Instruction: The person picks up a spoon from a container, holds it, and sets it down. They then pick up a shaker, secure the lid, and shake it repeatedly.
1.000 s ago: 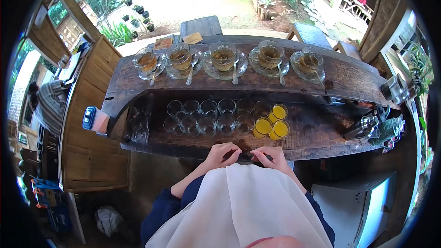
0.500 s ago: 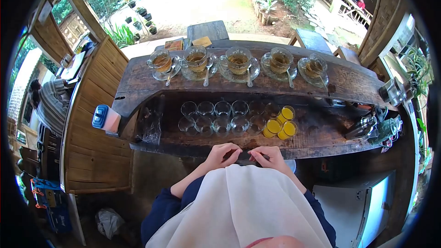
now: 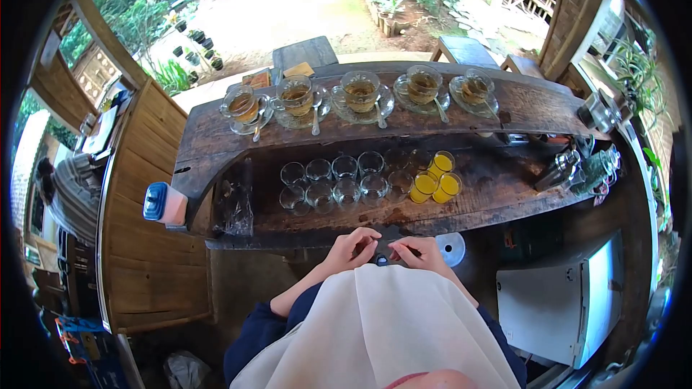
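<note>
My left hand [image 3: 353, 248] is held in front of my chest at the counter's near edge, its fingers curled in towards the thumb. A short gap away, my right hand [image 3: 418, 251] is bent the same way, fingertips facing the left. I cannot tell whether anything small is pinched in them. Beyond the hands, on the lower shelf [image 3: 317, 225], stand rows of clear glasses [image 3: 346, 191]. Three glasses of orange drink [image 3: 424, 186] are grouped at their right end. Along the raised ledge, several glass cups of brown drink [image 3: 360, 91] sit on glass saucers with spoons.
A blue-lidded container [image 3: 165, 203] stands at the counter's left end. Metal vessels [image 3: 559, 171] are at the right. Below are a round white stool top [image 3: 450, 248] and a white fridge [image 3: 540, 302]. Behind the wooden partition [image 3: 148, 209] is a person in a striped top [image 3: 68, 194].
The view has turned slightly, so the counter and cups appear shifted left and tilted. Both hands keep nearly the same curled pose, and more of the white stool top shows.
</note>
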{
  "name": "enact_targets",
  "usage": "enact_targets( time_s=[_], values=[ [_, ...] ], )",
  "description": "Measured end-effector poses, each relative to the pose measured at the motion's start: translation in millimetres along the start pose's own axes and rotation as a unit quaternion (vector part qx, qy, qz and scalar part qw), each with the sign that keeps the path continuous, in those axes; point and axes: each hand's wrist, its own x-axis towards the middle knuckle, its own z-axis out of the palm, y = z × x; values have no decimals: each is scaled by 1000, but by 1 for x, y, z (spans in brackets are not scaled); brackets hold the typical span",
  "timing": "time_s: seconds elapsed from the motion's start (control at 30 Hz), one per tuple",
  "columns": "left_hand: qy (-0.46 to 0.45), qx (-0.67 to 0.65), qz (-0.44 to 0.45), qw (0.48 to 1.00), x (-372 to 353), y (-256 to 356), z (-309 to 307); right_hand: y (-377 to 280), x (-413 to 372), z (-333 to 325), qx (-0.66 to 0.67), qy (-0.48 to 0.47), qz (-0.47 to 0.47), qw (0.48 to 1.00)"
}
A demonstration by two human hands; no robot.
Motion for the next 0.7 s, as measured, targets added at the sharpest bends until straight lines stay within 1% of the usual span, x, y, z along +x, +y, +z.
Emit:
enact_targets(
  time_s=[0.13,0.27,0.33,0.43,0.57,0.7],
  values=[
    [-14,-18,-27,999,-7,-7,10,11,-14,7,4,27,-5,1000],
    [-48,-20,-44,998,-11,-4,20,17,-29,10,6,44,13,999],
    [-53,-24,-30,998,-13,-6,27,16,-34,11,-14,53,26,998],
    [-58,-18,-5,998,-16,-11,34,22,-40,14,-13,62,8,998],
    [-76,-15,-11,997,-15,-6,41,21,-50,9,-7,70,8,997],
    [-50,-6,-11,999,-16,-3,53,21,-54,-1,8,52,8,999]
  ],
)
